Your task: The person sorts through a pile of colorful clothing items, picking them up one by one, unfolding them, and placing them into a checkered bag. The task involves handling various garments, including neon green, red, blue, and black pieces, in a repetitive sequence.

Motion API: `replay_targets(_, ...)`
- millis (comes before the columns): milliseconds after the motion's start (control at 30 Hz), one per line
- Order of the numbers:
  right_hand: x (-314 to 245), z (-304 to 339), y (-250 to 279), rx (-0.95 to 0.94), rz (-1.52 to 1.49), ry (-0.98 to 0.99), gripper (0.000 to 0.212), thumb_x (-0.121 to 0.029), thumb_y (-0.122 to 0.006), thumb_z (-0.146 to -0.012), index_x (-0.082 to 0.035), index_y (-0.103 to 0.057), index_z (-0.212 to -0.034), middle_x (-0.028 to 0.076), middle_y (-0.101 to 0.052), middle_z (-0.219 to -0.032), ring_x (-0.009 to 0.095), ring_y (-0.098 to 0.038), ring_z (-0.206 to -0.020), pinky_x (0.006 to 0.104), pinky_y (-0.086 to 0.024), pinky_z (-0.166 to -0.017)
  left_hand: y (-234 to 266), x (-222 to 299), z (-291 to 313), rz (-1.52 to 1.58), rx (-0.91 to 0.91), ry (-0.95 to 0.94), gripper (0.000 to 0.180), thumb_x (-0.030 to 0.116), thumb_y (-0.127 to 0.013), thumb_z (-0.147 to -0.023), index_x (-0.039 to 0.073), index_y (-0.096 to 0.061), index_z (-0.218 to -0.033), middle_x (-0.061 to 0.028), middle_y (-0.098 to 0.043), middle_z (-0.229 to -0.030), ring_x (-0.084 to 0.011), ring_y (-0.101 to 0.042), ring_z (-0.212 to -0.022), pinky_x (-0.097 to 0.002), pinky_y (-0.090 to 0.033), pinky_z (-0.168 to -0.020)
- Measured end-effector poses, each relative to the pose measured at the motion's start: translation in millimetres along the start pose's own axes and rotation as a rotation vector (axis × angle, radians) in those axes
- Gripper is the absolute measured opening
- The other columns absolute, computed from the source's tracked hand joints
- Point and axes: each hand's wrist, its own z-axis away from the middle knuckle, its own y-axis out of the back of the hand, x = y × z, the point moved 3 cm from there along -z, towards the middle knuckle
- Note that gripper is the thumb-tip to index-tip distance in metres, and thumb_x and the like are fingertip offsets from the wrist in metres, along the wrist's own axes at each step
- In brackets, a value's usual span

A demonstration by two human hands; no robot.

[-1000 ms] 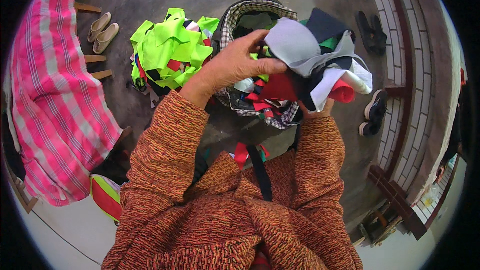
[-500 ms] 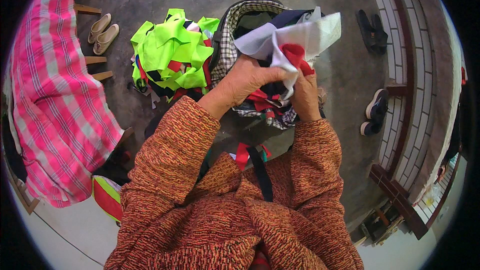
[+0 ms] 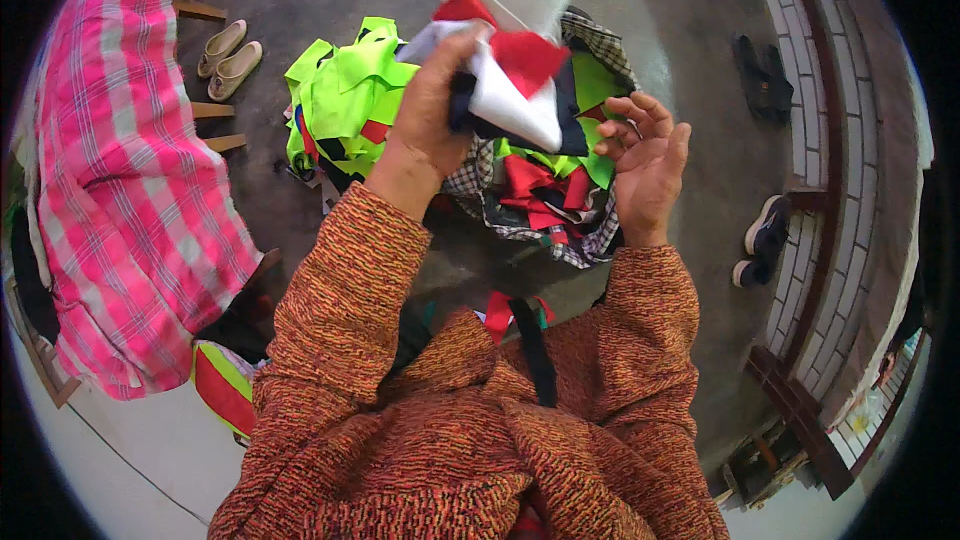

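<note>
My left hand (image 3: pixel 435 105) is closed round a bunch of fabric scraps (image 3: pixel 515 105), white, red and dark navy. A large white piece stands up at the top of the bunch. To the right of it, my right hand (image 3: pixel 645 155) holds nothing, its fingers apart and slightly curled, palm turned up. Below both hands lies a checkered cloth bag (image 3: pixel 470 178), its mouth open, with red scraps (image 3: pixel 545 190) and neon green scraps (image 3: pixel 593 80) inside. The held bunch hides part of the bag.
Left of the bag a pile of neon green scraps (image 3: pixel 345 95) rests on the grey floor (image 3: pixel 690 340). Pink plaid cloth (image 3: pixel 130 190) drapes over furniture at the left. Pale shoes (image 3: pixel 235 70), dark slippers (image 3: pixel 763 78) and dark sneakers (image 3: pixel 765 235) lie about. A tiled ledge (image 3: pixel 815 130) runs along the right.
My right hand has let go of the scraps and opened. My left hand has carried them up and to the left, uncovering more of the bag's red and green contents.
</note>
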Motion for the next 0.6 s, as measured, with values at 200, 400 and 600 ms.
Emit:
replay_targets(200,6.8,-3.3,2.9,0.065,0.083,-0.051,0.039,-0.038,-0.037,-0.095,-0.006,-0.051,-0.111,0.008,-0.06,-0.097,0.014,-0.057,-0.077,0.0264,-0.045,-0.068,42.1,70.3,-18.4,0.085,-0.058,-0.358,0.04,0.035,-0.064,-0.08,0.012,-0.055,-0.111,-0.0054,-0.061,-0.103,-0.0207,-0.06,-0.095,-0.0367,-0.049,-0.087)
replay_targets(400,5.9,-5.4,5.6,0.06,0.108,-0.039,0.038,-0.037,-0.04,-0.095,-0.004,-0.052,-0.11,0.008,-0.062,-0.095,0.013,-0.057,-0.076,0.0259,-0.045,-0.067,73.9,120.2,-3.3,0.045,0.121,-0.482,0.04,0.03,-0.072,-0.074,0.01,-0.059,-0.106,-0.0063,-0.061,-0.103,-0.0232,-0.06,-0.096,-0.0399,-0.05,-0.086)
replay_targets(600,6.9,-6.1,5.3,0.089,0.139,-0.039,0.024,-0.026,-0.048,-0.094,-0.004,-0.056,-0.104,0.006,-0.064,-0.089,0.01,-0.057,-0.071,0.0231,-0.045,-0.065,109.2,140.3,5.6,-0.273,0.518,-0.499,0.041,0.017,-0.074,-0.071,0.007,-0.059,-0.107,-0.007,-0.063,-0.099,-0.023,-0.06,-0.091,-0.0378,-0.049,-0.084)
